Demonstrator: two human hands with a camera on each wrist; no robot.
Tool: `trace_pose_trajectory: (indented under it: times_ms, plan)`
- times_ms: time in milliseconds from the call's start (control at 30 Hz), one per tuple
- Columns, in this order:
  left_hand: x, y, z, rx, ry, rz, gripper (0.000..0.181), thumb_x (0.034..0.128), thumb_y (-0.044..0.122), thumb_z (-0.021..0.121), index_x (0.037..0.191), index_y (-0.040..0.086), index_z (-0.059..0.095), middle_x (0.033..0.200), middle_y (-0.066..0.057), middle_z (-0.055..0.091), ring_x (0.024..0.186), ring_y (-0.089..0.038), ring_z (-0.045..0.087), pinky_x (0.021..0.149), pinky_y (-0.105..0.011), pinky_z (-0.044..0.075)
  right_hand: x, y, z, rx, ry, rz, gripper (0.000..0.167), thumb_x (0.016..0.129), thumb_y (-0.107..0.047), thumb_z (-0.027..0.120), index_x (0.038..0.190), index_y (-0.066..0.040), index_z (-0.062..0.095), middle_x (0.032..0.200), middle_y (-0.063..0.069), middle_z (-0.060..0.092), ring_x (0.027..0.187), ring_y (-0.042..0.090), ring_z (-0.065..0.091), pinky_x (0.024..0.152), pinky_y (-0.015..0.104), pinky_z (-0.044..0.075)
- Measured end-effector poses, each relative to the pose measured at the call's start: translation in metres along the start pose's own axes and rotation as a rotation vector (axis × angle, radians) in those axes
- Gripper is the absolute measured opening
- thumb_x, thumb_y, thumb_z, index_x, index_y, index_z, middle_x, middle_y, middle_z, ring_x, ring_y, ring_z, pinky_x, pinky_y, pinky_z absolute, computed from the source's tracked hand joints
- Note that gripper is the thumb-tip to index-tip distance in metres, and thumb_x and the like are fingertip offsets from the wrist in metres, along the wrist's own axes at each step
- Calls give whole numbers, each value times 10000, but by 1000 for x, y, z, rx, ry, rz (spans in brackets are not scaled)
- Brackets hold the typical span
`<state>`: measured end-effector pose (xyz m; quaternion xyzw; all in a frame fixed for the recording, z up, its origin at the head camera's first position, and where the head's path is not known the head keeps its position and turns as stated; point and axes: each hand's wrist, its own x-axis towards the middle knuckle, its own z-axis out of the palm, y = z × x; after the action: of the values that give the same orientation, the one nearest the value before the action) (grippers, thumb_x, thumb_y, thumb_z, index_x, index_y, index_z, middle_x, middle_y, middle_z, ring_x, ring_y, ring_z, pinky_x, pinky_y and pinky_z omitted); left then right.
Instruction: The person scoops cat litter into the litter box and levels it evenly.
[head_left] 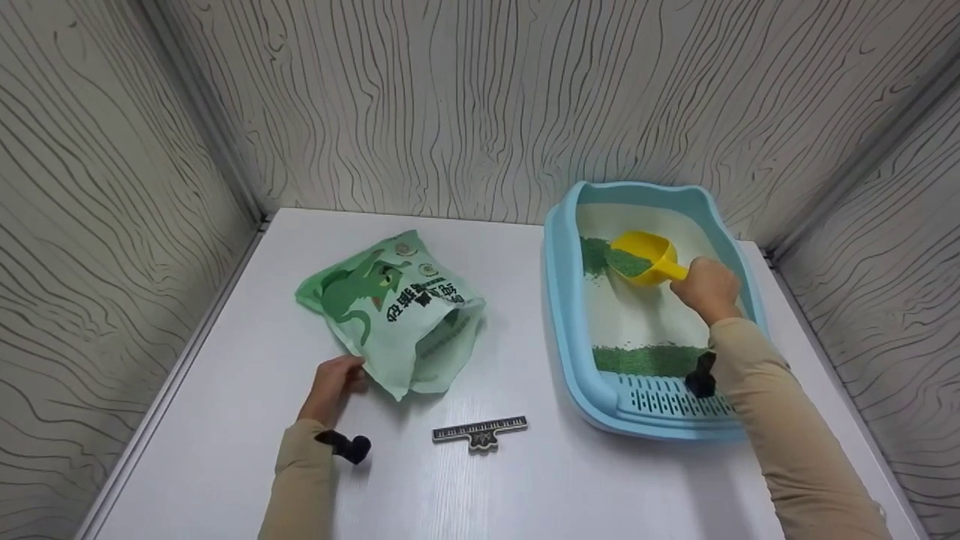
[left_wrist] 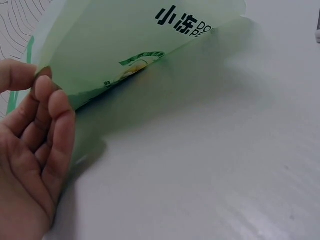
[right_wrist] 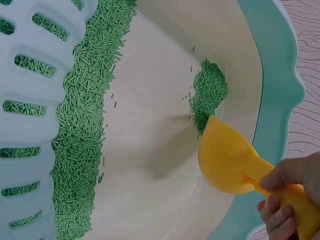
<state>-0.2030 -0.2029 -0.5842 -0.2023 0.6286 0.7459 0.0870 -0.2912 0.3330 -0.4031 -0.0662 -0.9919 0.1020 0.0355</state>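
My right hand [head_left: 706, 288] grips the handle of a yellow scoop [head_left: 651, 247], which holds green pellets, inside the blue litter box [head_left: 564, 315]. In the right wrist view the scoop [right_wrist: 225, 156] is tilted beside a small pile of green pellets [right_wrist: 210, 86], with a wide band of pellets [right_wrist: 77, 135] by the slotted grate. My left hand [head_left: 334, 384] pinches the edge of a green bag [head_left: 382, 300] that lies with its mouth gaping. The left wrist view shows thumb and fingertips of the hand [left_wrist: 37, 130] on the bag's edge [left_wrist: 110, 45].
A dark clip with a ruler-like bar [head_left: 481, 432] lies on the white table [head_left: 480, 495] between the bag and the box. Patterned panels [head_left: 420, 112] stand behind the table and on both sides. Each wrist carries a small black device.
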Motion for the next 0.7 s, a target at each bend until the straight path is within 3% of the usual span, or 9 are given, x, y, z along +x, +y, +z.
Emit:
trace_pose_trajectory:
  times_ms: [367, 700]
  plan:
    - [2, 0, 1, 67, 28, 1, 187, 902, 119, 559, 721, 101, 598, 656, 28, 562, 638, -116, 569, 667, -264, 485, 8, 4, 2, -18, -19, 19, 279, 843, -154, 615, 898, 119, 600, 708, 175, 546, 623, 285, 494, 563, 335, 383]
    - [4, -2, -1, 56, 14, 2, 191, 898, 102, 550, 710, 84, 578, 648, 15, 540, 608, -124, 526, 631, -268, 478, 9, 2, 9, -30, 11, 3, 284, 835, -126, 603, 919, 145, 595, 734, 236, 585, 621, 320, 530, 550, 372, 409]
